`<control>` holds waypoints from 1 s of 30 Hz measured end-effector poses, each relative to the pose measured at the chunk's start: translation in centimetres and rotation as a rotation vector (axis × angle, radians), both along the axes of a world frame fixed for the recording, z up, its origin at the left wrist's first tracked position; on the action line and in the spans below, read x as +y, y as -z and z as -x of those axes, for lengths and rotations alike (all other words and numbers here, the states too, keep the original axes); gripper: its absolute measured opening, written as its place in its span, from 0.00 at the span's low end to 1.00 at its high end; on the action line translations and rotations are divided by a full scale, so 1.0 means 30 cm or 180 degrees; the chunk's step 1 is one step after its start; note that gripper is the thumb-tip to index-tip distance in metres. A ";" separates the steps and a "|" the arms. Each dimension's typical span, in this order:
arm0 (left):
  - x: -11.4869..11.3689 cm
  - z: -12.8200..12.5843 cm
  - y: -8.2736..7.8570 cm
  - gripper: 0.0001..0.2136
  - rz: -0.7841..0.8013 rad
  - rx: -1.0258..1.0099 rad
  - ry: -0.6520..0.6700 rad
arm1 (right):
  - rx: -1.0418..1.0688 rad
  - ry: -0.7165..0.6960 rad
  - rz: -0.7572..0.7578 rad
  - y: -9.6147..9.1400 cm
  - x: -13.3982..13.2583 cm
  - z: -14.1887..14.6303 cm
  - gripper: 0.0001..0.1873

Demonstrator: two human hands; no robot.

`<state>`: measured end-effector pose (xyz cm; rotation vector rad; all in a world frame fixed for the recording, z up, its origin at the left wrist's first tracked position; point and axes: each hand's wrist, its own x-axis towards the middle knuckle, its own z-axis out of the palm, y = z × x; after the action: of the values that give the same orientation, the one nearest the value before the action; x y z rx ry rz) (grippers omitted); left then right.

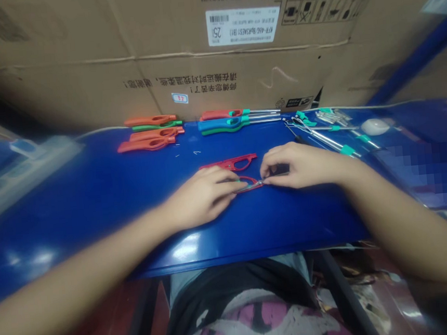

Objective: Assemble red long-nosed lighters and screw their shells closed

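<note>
Head cam: left hand (206,194) pinched onto a red handle (254,187) on the blue desk (118,189), right hand (303,164) curled at its end, can't tell gripping what. Just beyond, another red piece (229,165), then orange handles (147,144), then cardboard (91,90).
</note>
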<state>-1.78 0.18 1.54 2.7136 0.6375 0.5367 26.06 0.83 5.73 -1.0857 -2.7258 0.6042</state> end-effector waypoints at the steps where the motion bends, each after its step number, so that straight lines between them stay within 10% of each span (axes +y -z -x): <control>1: 0.002 -0.001 0.003 0.17 0.0048 -0.0052 0.0028 | -0.0030 -0.0062 0.0004 0.000 0.002 -0.003 0.06; 30: 0.027 -0.009 0.010 0.11 0.0228 -0.0168 0.0043 | -0.1732 -0.0276 -0.1069 -0.006 -0.079 0.073 0.10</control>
<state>-1.53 0.99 1.25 2.6260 0.6126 0.5691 23.88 -1.55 5.92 -1.1806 -3.1697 -0.1793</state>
